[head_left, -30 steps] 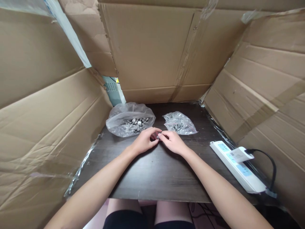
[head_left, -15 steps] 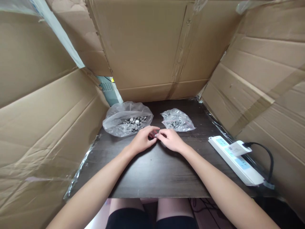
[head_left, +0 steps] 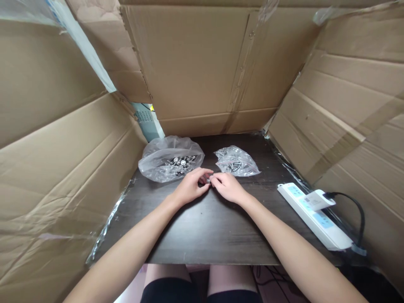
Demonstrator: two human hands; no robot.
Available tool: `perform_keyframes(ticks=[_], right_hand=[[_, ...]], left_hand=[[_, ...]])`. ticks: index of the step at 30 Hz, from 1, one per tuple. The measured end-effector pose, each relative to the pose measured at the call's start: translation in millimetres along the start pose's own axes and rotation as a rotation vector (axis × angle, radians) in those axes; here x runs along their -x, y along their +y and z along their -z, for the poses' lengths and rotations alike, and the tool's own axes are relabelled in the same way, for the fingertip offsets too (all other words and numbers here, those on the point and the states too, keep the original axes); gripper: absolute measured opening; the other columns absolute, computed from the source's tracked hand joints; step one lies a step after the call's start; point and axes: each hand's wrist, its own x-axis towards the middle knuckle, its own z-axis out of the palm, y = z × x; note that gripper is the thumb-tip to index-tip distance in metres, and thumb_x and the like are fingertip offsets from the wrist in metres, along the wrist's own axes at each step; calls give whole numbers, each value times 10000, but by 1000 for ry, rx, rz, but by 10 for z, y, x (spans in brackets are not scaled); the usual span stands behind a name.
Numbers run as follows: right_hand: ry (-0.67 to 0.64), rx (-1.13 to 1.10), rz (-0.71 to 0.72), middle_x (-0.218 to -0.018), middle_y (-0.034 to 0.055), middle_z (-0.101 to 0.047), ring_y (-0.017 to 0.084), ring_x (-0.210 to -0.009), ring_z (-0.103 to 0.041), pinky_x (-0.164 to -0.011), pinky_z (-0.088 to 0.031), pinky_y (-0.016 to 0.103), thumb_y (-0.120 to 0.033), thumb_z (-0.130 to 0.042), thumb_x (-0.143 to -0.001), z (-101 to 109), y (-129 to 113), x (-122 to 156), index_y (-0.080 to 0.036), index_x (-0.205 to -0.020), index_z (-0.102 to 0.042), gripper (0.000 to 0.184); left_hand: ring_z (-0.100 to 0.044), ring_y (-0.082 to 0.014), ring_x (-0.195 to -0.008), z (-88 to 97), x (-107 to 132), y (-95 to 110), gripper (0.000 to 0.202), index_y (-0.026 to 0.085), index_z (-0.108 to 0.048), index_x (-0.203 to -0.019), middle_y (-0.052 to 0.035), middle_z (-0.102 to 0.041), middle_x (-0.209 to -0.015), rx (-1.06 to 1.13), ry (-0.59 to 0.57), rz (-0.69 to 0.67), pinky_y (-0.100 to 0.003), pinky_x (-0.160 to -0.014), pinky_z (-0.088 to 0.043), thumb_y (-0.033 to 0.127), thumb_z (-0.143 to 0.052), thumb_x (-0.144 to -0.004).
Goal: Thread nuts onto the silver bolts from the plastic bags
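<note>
My left hand [head_left: 189, 188] and my right hand [head_left: 227, 186] meet fingertip to fingertip over the dark wooden table [head_left: 208, 223]. Both pinch one small metal fastener [head_left: 208, 180] between them; I cannot make out whether it is a bolt, a nut or both. Just behind my left hand lies an open clear plastic bag [head_left: 170, 158] with several metal bolts inside. Behind my right hand lies a smaller clear bag [head_left: 236, 161] of metal parts.
Cardboard walls [head_left: 59, 147] close in the table on the left, back and right. A white power strip [head_left: 315, 214] with a plugged-in adapter and black cable lies along the right edge. My knees show below the table's front edge.
My hands stay pinched together on the small fastener, with only slight finger movement. The view shifts a little with my head.
</note>
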Motion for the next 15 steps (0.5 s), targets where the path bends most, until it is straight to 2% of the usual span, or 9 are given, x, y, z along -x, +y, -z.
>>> perform_keyframes(ticks=[5, 12, 15], right_hand=[[6, -14, -8, -633, 12, -586, 144, -616, -503, -629, -310, 278, -289, -443, -975, 9, -3, 4, -178, -643, -542, 363], [-15, -34, -40, -599, -25, -513, 123, -582, -447, -588, -293, 259, -295, -561, -888, 15, -32, 29, -183, -674, -534, 243], [-11, -52, -22, -627, -11, -549, 132, -609, -475, -609, -309, 264, -343, -510, -938, 10, -28, 24, -181, -684, -543, 303]], left_hand=[[-646, -126, -795, -3, 4, -19, 369, 163, -634, -1204, -48, -664, -985, 4, 11, -13, -252, -753, -571, 115, -632, -838], [-653, -134, -815, 5, 3, -44, 359, 149, -641, -1190, -55, -674, -993, 15, 28, -13, -257, -753, -571, 101, -622, -835], [-656, -132, -814, 1, 5, -43, 351, 152, -641, -1192, -55, -673, -998, 29, 40, -11, -254, -749, -570, 108, -620, -844]])
